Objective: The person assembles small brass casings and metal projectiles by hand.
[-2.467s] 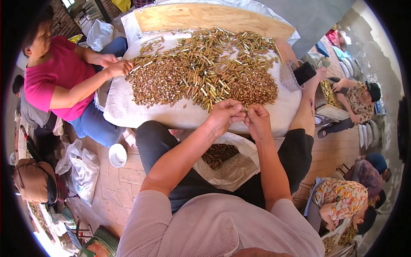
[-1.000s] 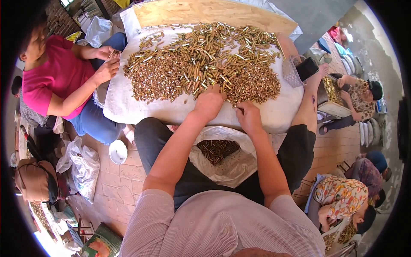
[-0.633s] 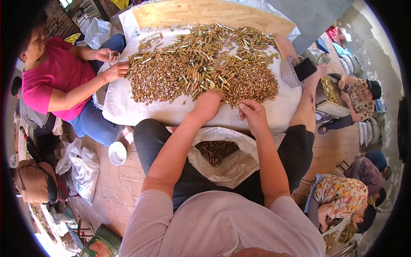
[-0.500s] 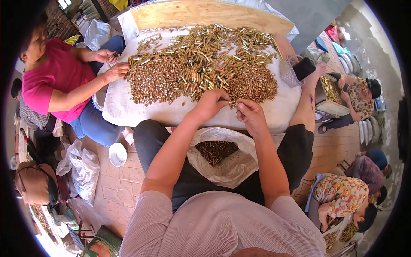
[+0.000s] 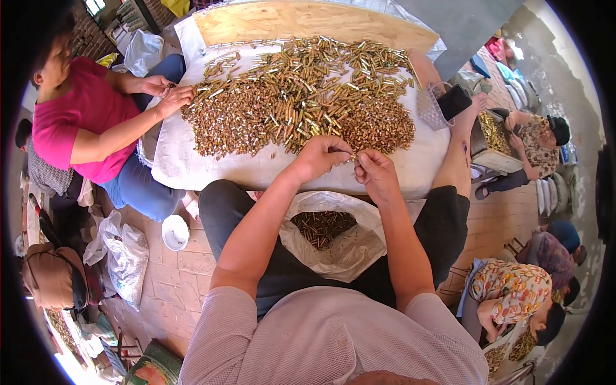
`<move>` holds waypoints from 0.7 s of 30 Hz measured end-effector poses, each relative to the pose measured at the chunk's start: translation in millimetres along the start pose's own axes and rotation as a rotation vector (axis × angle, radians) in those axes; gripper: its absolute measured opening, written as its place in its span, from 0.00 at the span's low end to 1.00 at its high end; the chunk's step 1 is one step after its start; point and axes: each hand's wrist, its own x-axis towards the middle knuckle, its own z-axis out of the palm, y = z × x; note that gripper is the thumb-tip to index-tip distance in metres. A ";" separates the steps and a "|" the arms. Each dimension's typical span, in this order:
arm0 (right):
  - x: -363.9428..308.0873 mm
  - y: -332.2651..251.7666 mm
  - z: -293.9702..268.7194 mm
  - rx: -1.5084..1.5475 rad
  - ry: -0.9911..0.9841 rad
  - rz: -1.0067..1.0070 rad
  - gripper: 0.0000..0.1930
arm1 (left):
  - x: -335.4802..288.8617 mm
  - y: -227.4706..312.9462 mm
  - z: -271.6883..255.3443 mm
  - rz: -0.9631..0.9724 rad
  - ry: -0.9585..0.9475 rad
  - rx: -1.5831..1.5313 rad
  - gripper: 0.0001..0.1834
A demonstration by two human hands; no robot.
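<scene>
My left hand and my right hand meet over the near edge of the cloth-covered table. Fingertips pinched, they share a tiny brass-coloured metal piece whose exact kind is too small to make out. Just beyond lie a heap of long, slim brass-coloured metal tubes and, on either side of it, mounds of short copper-coloured metal pieces. Between my legs, below my hands, a white sack gapes, with many slim brass tubes inside.
At the left a co-worker in a pink shirt handles pieces at the table's edge. A wooden board borders the far side. A phone rests on a plastic basket at the right. A white bucket and a filled plastic bag stand on the floor.
My fingertips have shifted slightly around the small piece, the left ones turning toward the right. The co-worker's two hands have come closer together.
</scene>
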 end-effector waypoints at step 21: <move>-2.3 3.3 -10.0 0.140 -0.068 0.047 0.09 | -3.0 0.2 16.1 0.016 -0.020 -0.313 0.05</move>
